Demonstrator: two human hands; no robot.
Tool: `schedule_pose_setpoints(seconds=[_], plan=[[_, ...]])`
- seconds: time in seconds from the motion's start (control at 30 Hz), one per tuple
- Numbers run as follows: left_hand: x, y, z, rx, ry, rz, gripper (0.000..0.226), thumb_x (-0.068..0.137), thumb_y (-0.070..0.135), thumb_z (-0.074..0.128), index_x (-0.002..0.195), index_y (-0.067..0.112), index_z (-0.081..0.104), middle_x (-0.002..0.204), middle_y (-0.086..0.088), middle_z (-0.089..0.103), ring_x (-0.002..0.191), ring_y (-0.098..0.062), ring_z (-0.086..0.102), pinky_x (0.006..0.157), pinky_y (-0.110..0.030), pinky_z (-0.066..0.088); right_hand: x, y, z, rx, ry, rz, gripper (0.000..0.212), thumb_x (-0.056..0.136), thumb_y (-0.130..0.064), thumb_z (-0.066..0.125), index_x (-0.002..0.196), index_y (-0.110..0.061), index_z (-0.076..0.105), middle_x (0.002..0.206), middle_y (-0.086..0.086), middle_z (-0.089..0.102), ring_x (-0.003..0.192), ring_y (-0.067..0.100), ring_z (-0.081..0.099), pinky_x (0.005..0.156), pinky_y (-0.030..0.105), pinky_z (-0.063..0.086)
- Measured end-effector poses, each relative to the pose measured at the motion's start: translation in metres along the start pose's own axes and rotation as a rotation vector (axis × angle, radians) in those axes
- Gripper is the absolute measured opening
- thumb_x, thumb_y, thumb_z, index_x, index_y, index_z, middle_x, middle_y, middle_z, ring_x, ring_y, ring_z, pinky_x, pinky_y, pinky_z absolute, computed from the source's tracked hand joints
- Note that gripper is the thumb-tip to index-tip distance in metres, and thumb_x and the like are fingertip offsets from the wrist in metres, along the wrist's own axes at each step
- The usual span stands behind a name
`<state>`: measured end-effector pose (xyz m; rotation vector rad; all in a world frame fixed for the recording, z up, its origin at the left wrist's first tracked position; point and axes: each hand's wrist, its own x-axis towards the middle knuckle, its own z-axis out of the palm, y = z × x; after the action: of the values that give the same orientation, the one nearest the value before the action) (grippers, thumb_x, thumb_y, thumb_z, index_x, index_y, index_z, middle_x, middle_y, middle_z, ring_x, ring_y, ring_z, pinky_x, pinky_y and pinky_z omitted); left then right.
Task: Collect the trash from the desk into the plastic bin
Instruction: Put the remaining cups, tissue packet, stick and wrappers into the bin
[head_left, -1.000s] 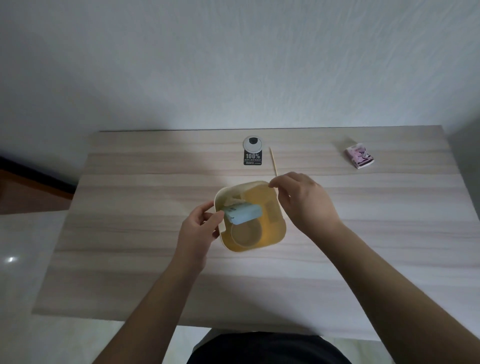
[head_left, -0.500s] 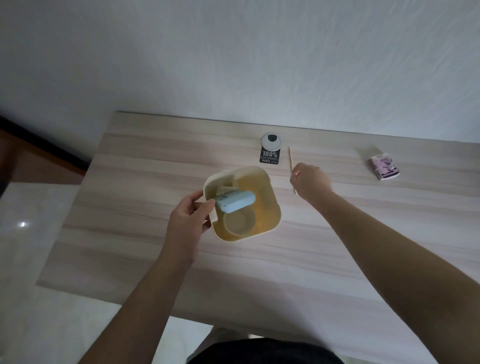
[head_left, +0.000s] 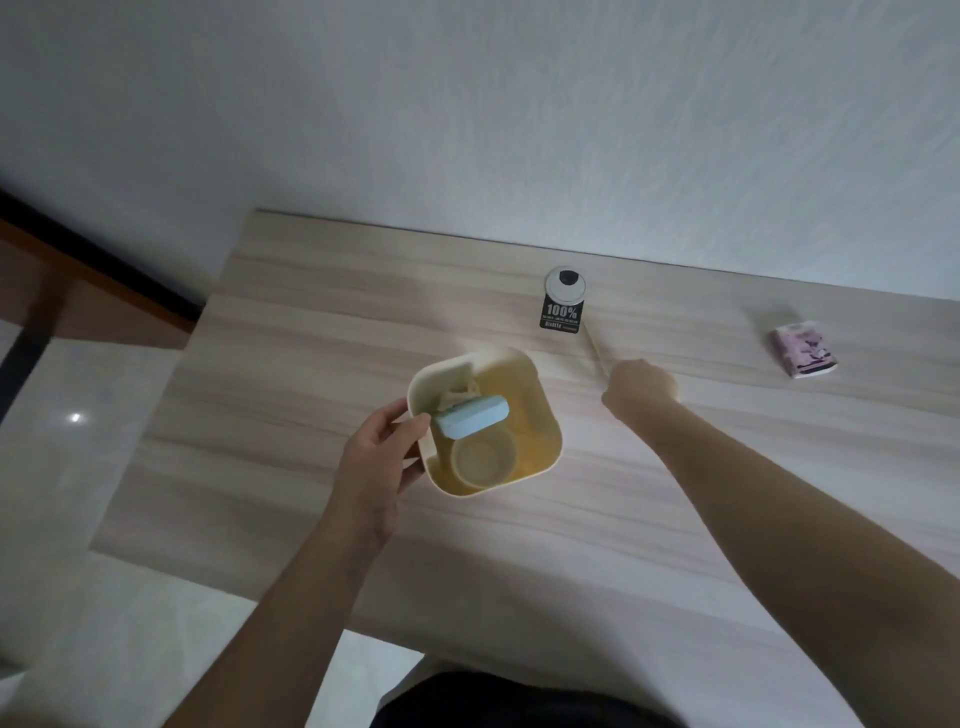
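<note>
A yellow plastic bin (head_left: 545, 415) stands on the wooden desk (head_left: 311, 364) in the middle of the head view. Inside it lie a paper cup (head_left: 483, 460) and some crumpled paper (head_left: 457, 397). My left hand (head_left: 382, 452) is at the bin's left rim and pinches one end of a light blue packet (head_left: 472, 415), which lies across the bin's opening. My right hand (head_left: 641, 387) is to the right of the bin, its fingers curled down over the near end of a thin wooden stick (head_left: 595, 348) that lies on the desk.
A black tag printed "100%" (head_left: 560, 316) lies behind the bin, with a round silver cap (head_left: 565, 283) at its top. A pink packet (head_left: 802, 349) sits at the far right. The desk's back edge meets a white wall; tiled floor lies to the left.
My right hand left the bin's far rim and moved right and back to the wooden stick. My left hand kept the blue packet at the bin. The view tilted.
</note>
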<state>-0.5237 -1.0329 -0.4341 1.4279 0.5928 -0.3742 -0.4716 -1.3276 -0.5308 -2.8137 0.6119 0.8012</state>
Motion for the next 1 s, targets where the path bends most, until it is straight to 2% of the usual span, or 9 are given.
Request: schedule_pose_setpoints(seconds=[0.07, 0.13, 0.3, 0.4, 0.5, 0.63, 0.77, 0.87, 1.0], plan=[[0.001, -0.001, 0.002, -0.001, -0.015, 0.0, 0.027, 0.092, 0.013, 0.064, 0.119, 0.013, 0.068, 0.099, -0.009, 0.072, 0.075, -0.013, 0.071, 0.059, -0.023, 0.055, -0.009, 0.0, -0.008, 0.051, 0.001, -0.024, 0.011, 0.078, -0.006, 0.053, 0.086, -0.01, 0.06, 0.086, 0.007, 0.062, 0.073, 0.029, 0.056, 0.06, 0.029, 0.042], [0.001, 0.0, 0.005, 0.0, -0.031, 0.002, 0.026, 0.092, 0.013, 0.063, 0.118, 0.013, 0.068, 0.097, -0.009, 0.073, 0.074, -0.013, 0.072, 0.059, -0.024, 0.055, -0.02, 0.0, -0.017, 0.141, 0.037, -0.036, 0.011, 0.076, -0.009, 0.053, 0.086, -0.011, 0.055, 0.083, 0.007, 0.061, 0.07, 0.028, 0.054, 0.057, 0.029, 0.04], [-0.002, 0.001, 0.011, 0.025, -0.068, 0.006, 0.027, 0.092, 0.015, 0.064, 0.118, 0.014, 0.068, 0.102, -0.011, 0.074, 0.079, -0.017, 0.073, 0.066, -0.028, 0.058, -0.06, 0.003, -0.038, 0.495, 0.033, -0.08, 0.01, 0.079, -0.02, 0.054, 0.087, -0.015, 0.056, 0.077, 0.001, 0.071, 0.075, 0.021, 0.067, 0.067, 0.033, 0.054], [-0.004, 0.003, 0.007, 0.034, -0.078, 0.01, 0.027, 0.092, 0.014, 0.063, 0.119, 0.013, 0.067, 0.099, -0.009, 0.075, 0.078, -0.015, 0.073, 0.064, -0.027, 0.057, -0.092, 0.004, -0.054, 0.817, -0.016, -0.122, 0.007, 0.082, -0.017, 0.053, 0.085, -0.013, 0.058, 0.067, -0.003, 0.074, 0.062, 0.009, 0.07, 0.066, 0.034, 0.057], [-0.011, 0.002, 0.004, 0.035, -0.09, 0.021, 0.027, 0.093, 0.013, 0.062, 0.119, 0.012, 0.067, 0.09, -0.004, 0.076, 0.075, -0.014, 0.072, 0.062, -0.026, 0.057, -0.132, 0.008, -0.074, 0.977, 0.009, -0.224, 0.006, 0.083, -0.015, 0.055, 0.083, -0.015, 0.061, 0.064, -0.006, 0.073, 0.058, 0.009, 0.07, 0.059, 0.03, 0.056], [-0.016, -0.001, -0.001, 0.043, -0.095, 0.024, 0.03, 0.093, 0.012, 0.063, 0.123, 0.011, 0.064, 0.1, -0.013, 0.067, 0.087, -0.022, 0.066, 0.068, -0.03, 0.058, -0.192, 0.011, -0.093, 0.871, 0.036, -0.385, 0.008, 0.084, -0.022, 0.064, 0.077, -0.026, 0.064, 0.063, -0.009, 0.071, 0.057, 0.005, 0.068, 0.057, 0.023, 0.052], [-0.017, -0.01, -0.008, 0.044, -0.14, 0.018, 0.027, 0.092, 0.013, 0.065, 0.119, 0.014, 0.066, 0.1, -0.015, 0.061, 0.09, -0.025, 0.062, 0.07, -0.03, 0.058, -0.241, 0.012, -0.101, 0.468, 0.24, -0.439, 0.008, 0.08, -0.026, 0.066, 0.074, -0.032, 0.065, 0.057, -0.014, 0.064, 0.057, 0.001, 0.059, 0.054, 0.021, 0.045], [-0.018, -0.016, -0.019, 0.06, -0.175, 0.004, 0.027, 0.091, 0.014, 0.067, 0.118, 0.016, 0.067, 0.099, -0.013, 0.06, 0.089, -0.025, 0.062, 0.071, -0.031, 0.057, -0.268, -0.003, -0.1, 0.252, 0.235, -0.48, 0.006, 0.083, -0.028, 0.063, 0.08, -0.031, 0.067, 0.067, -0.013, 0.063, 0.064, 0.007, 0.058, 0.064, 0.03, 0.05], [-0.02, -0.02, -0.036, 0.053, -0.208, 0.018, 0.03, 0.09, 0.013, 0.068, 0.121, 0.014, 0.065, 0.096, -0.012, 0.057, 0.087, -0.026, 0.057, 0.074, -0.034, 0.054, -0.283, -0.033, -0.084, 0.054, 0.218, -0.494, 0.015, 0.09, -0.034, 0.052, 0.09, -0.03, 0.067, 0.085, -0.007, 0.066, 0.078, 0.015, 0.061, 0.069, 0.028, 0.048]])
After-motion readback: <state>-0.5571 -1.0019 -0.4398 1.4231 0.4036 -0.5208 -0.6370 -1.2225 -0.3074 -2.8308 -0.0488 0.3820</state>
